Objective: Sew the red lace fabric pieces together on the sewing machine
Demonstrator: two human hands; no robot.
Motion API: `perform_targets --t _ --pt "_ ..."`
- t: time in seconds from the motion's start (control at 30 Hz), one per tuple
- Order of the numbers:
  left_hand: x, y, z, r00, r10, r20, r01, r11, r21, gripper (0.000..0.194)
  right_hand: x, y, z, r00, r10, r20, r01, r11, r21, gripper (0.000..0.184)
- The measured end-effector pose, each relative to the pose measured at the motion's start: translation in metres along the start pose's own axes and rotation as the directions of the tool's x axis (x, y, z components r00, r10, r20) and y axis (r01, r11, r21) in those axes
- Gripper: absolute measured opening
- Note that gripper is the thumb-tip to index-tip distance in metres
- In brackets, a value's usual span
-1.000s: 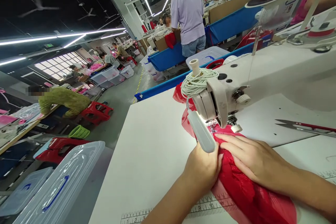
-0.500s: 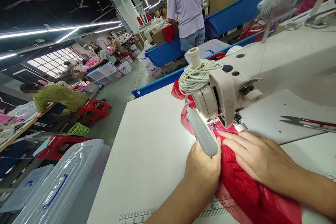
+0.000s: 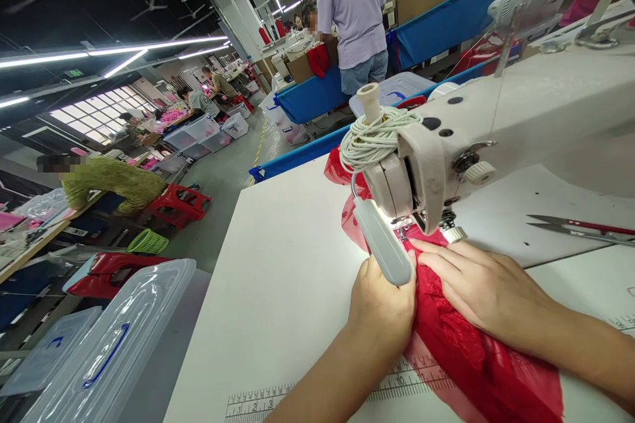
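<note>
A strip of red fabric (image 3: 466, 357) runs across the white table (image 3: 278, 277) and under the head of a white sewing machine (image 3: 446, 158). My left hand (image 3: 381, 307) sits curled on the fabric's left edge, just below the machine's small lamp (image 3: 381, 248). My right hand (image 3: 476, 287) lies flat on the fabric, fingers stretched toward the needle area (image 3: 409, 228). More red fabric (image 3: 342, 175) bunches behind the machine.
Red-handled snips (image 3: 575, 228) lie on the table at right. A printed ruler (image 3: 327, 393) runs along the table's front edge. Clear plastic lidded bins (image 3: 109, 350) stand at the lower left. A person in a lilac shirt (image 3: 352, 13) stands at blue tables behind; others work at left.
Both hands have slid a little forward toward the needle with the fabric. The view has shifted slightly.
</note>
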State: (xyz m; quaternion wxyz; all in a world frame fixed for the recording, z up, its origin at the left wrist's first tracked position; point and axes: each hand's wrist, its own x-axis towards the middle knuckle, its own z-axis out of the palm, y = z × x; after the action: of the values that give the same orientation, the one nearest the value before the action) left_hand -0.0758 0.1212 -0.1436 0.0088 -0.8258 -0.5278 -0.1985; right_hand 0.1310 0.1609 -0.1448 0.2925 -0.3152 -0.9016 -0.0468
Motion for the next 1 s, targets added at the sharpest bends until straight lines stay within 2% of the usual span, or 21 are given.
perform_targets --t 0.13,0.23,0.37,0.53,0.67,0.77,0.87,1.0 --pt "0.002 0.000 -0.002 1.000 0.012 0.020 -0.012 1.000 -0.003 0.029 0.000 -0.001 0.002 1.000 -0.001 0.002 0.001 1.000 -0.014 0.035" --pt "0.002 0.001 -0.004 0.999 0.018 0.028 -0.018 1.000 0.009 0.028 -0.002 -0.001 0.005 0.999 0.042 -0.012 -0.042 0.999 -0.007 0.039" --pt "0.001 -0.001 -0.004 0.999 0.021 0.031 -0.022 1.000 0.016 0.030 -0.002 0.000 0.005 0.998 0.039 0.041 -0.041 0.999 0.031 0.041" --pt "0.001 -0.004 -0.002 0.999 0.015 0.041 -0.016 0.999 0.036 0.029 -0.001 0.001 0.006 0.998 0.058 0.038 -0.059 0.998 0.034 0.044" --pt "0.003 -0.002 -0.004 0.995 0.097 0.027 -0.099 0.988 0.122 0.032 -0.004 0.001 0.014 0.995 0.102 0.019 -0.103 0.993 0.053 0.046" --pt "0.006 0.002 -0.009 0.987 0.159 0.014 -0.160 0.975 0.157 0.046 -0.004 0.002 0.016 0.995 0.103 0.009 -0.104 0.994 0.040 0.044" --pt "0.010 0.006 -0.014 0.986 0.167 -0.003 -0.165 0.974 0.154 0.062 -0.002 0.003 0.012 0.996 0.077 0.039 -0.078 0.997 0.029 0.042" --pt "0.012 0.008 -0.019 0.988 0.153 0.004 -0.152 0.979 0.134 0.067 -0.001 0.004 0.011 0.994 0.100 0.048 -0.102 0.993 0.054 0.042"
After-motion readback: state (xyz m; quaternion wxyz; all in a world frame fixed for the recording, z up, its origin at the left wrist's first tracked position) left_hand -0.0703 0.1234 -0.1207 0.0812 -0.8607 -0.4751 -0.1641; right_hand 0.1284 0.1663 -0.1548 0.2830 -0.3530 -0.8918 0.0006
